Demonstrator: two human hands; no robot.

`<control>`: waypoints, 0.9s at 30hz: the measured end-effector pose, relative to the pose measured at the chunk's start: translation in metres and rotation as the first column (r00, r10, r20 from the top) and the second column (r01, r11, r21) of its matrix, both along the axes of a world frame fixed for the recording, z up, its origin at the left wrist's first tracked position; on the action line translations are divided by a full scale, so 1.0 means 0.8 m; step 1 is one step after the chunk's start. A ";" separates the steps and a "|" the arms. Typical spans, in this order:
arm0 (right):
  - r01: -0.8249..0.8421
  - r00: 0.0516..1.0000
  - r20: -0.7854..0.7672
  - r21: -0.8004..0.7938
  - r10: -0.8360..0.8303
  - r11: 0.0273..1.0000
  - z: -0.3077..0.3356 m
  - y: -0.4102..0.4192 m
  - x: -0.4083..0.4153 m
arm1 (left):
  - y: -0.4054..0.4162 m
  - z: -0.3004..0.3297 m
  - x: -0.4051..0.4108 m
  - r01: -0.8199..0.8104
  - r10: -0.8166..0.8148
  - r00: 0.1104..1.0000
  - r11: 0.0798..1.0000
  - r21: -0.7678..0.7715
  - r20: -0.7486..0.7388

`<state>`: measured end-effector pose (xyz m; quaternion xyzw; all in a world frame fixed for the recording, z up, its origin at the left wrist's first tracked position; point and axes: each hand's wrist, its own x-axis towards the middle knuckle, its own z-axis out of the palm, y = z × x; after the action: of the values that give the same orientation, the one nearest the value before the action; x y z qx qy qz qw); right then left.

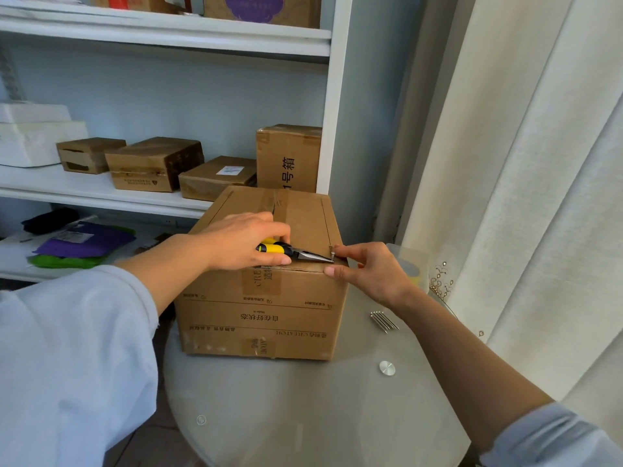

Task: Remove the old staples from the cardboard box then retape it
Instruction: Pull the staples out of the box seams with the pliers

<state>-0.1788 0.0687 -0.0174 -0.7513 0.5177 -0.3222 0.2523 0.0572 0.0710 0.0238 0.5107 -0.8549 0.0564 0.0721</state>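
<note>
The box [263, 284] stands on the round glass tabletop [303, 399], pushed toward the far edge by the shelf [101, 193], its top at a height both hands reach from above. The flaps are down and old tape [283, 210] runs along the centre seam.

The left hand [242, 241] lies on the box top with its fingers curled round the yellow-and-black handles of the pliers [293, 252]. The tool lies nearly flat on the cardboard, nose pointing right toward the near right corner; that low angle likely lets the tips slide under metal without tearing the flap. The tips meet a small upright staple [332, 255] at that corner, though whether they already clamp it is too small to tell.

The right hand [367, 271] wraps the same corner, thumb on the front face just under the edge and fingertips on top beside the staple. It grips the cardboard itself, probably to brace the flap so the pull lifts the staple and not the box.

A small bunch of metal pins [384, 321] lies on the glass right of the box, under the right wrist, apart from it; these look like pieces already drawn and set aside. A clear container [409, 264] sits behind the right hand. Retaping appears not yet begun, and I see no tape roll.
</note>
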 end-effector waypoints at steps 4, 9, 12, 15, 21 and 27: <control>0.005 0.999 0.037 -0.015 -0.004 1.000 0.001 0.000 0.003 | 0.005 -0.010 0.005 -0.031 0.033 0.992 0.999 0.016 -0.125; 0.048 0.982 0.182 0.006 -0.049 0.999 0.004 0.005 0.011 | 0.009 -0.017 0.008 -0.047 0.055 0.976 0.998 0.044 -0.209; 0.148 0.967 0.213 -0.016 -0.141 0.989 0.005 0.001 0.017 | 0.009 -0.019 0.003 -0.042 0.055 0.964 0.998 0.054 -0.261; 0.225 0.952 0.221 -0.043 -0.211 0.973 0.008 -0.003 0.021 | 0.011 -0.021 -0.002 -0.070 0.079 0.959 0.997 0.040 -0.274; 0.242 0.948 0.228 -0.061 -0.223 0.968 0.012 0.000 0.027 | 0.022 -0.017 0.002 -0.086 0.091 0.970 0.996 0.032 -0.227; 0.224 0.954 0.217 -0.057 -0.207 0.973 0.011 -0.002 0.028 | 0.022 -0.004 -0.004 -0.073 0.072 0.996 0.997 -0.024 -0.057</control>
<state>-0.1563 0.0670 -0.0089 -0.6618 0.5536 -0.4460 0.2379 0.0536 0.0885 0.0206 0.5417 -0.8327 0.0557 0.1005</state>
